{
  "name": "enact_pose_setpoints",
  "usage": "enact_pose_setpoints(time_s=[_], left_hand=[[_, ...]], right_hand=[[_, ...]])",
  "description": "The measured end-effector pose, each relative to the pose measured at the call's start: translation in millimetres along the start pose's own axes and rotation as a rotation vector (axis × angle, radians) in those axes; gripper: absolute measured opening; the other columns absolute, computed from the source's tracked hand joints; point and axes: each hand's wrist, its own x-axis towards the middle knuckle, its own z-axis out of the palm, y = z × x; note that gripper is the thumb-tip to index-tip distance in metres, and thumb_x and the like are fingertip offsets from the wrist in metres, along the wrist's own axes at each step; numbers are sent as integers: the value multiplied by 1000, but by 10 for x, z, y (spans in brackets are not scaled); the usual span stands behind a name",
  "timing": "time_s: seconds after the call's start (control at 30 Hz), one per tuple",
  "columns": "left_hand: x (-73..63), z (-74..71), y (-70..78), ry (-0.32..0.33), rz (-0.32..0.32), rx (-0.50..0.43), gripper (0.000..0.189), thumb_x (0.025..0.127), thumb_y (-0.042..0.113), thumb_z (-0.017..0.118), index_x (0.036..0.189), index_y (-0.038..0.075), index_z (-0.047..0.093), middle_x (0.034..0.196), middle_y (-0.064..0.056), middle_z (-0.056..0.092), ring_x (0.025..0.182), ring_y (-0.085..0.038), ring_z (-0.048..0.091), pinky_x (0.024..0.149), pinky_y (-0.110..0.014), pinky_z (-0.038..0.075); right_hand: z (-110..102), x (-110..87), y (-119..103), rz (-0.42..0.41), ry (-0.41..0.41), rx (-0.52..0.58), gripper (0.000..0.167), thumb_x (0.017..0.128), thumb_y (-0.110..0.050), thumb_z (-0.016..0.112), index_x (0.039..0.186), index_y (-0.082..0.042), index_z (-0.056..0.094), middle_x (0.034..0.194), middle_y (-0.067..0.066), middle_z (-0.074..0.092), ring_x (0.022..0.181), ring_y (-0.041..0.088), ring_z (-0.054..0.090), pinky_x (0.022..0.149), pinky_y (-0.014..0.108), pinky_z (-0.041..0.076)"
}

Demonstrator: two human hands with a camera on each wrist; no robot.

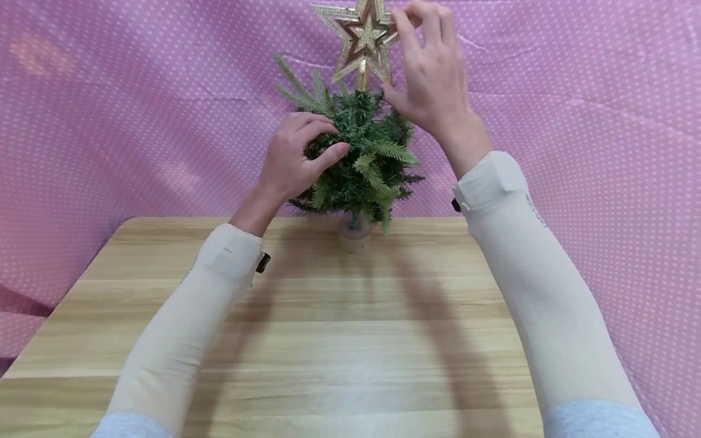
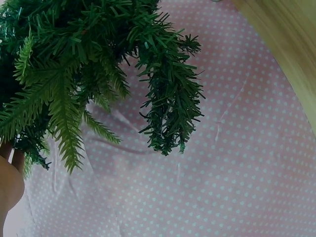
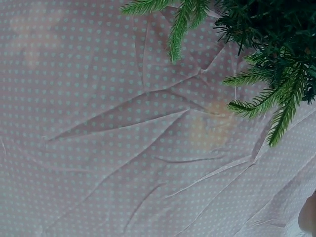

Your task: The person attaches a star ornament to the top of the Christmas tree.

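A small green artificial Christmas tree (image 1: 364, 131) stands upright at the table's far edge, on a pale round base (image 1: 355, 234). A gold star tree topper (image 1: 366, 36) sits at its top, cut off by the head view's upper edge. My left hand (image 1: 298, 149) curls round branches on the tree's left side, its fingertips partly hidden in the needles. With its fingers at the star's right point and the thumb near the lower right point, my right hand (image 1: 432, 73) holds the star's edge. Only a sliver of each hand shows in the wrist views, beside green branches (image 2: 168, 98) (image 3: 286, 94).
The wood-grain table (image 1: 350, 340) extends from the tree toward me, crossed by shadows of both arms. Behind it hangs a pink cloth (image 1: 164, 109) with small white dots and creases. Lighter green sprigs (image 1: 309, 91) stick out at the tree's upper left.
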Motion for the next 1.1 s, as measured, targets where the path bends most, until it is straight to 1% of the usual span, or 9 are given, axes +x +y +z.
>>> enact_pose_setpoints(time_s=[0.17, 0.37, 0.47, 0.6, 0.7, 0.83, 0.97, 1.1], left_hand=[[-3, -10, 15, 9, -16, -2, 32, 93, 30, 73, 109, 2, 74, 124, -14, 67, 124, -28, 54, 110, -38, 37], [-15, -36, 29, 24, -24, -10, 32, 92, 29, 74, 110, 2, 73, 126, -15, 66, 124, -28, 54, 109, -39, 38], [-25, -60, 27, 28, -27, -9, 33, 93, 30, 74, 110, 2, 73, 126, -15, 66, 124, -28, 54, 109, -37, 38], [-47, -96, 12, 42, -26, -10, 32, 93, 30, 73, 111, 2, 74, 126, -14, 66, 124, -26, 54, 109, -37, 39], [-73, -123, -6, 61, -12, -15, 31, 94, 28, 72, 110, 1, 74, 125, -15, 67, 123, -28, 55, 108, -40, 40], [-109, -170, -17, 83, -12, -14, 33, 95, 28, 70, 111, 0, 73, 124, -16, 67, 122, -30, 57, 107, -41, 41], [-139, -223, -9, 114, -5, -10, 36, 95, 31, 67, 111, -1, 73, 123, -17, 67, 120, -30, 58, 106, -42, 42], [-177, -255, -11, 146, 20, -15, 39, 95, 33, 67, 110, -2, 72, 120, -19, 68, 116, -32, 59, 105, -41, 42]], right_hand=[[-41, -45, 4, -16, 22, -4, 79, 86, -35, 79, 147, 2, 46, 142, 21, 46, 130, 34, 39, 116, 33, 27], [-92, -130, -3, 3, 35, -4, 75, 90, -38, 74, 146, 3, 46, 141, 22, 46, 131, 35, 38, 119, 34, 22], [-93, -185, -10, 12, 57, 22, 74, 89, -38, 76, 145, 2, 47, 139, 22, 47, 131, 35, 38, 119, 34, 21], [-76, -260, -18, 8, 106, 58, 73, 87, -33, 79, 142, 3, 49, 136, 23, 49, 128, 36, 41, 117, 36, 25], [-74, -318, -25, 11, 128, 74, 72, 86, -31, 79, 142, 4, 50, 136, 23, 49, 127, 37, 41, 117, 36, 25], [-97, -394, -34, 25, 144, 97, 69, 87, -29, 78, 141, 3, 50, 135, 24, 49, 127, 37, 41, 116, 36, 27], [-127, -490, -32, 36, 139, 126, 65, 89, -28, 76, 139, 5, 51, 132, 25, 50, 123, 38, 43, 112, 39, 32], [-147, -627, -26, 81, 82, 132, 64, 92, -30, 72, 138, 8, 51, 131, 27, 50, 120, 40, 44, 109, 41, 34]])
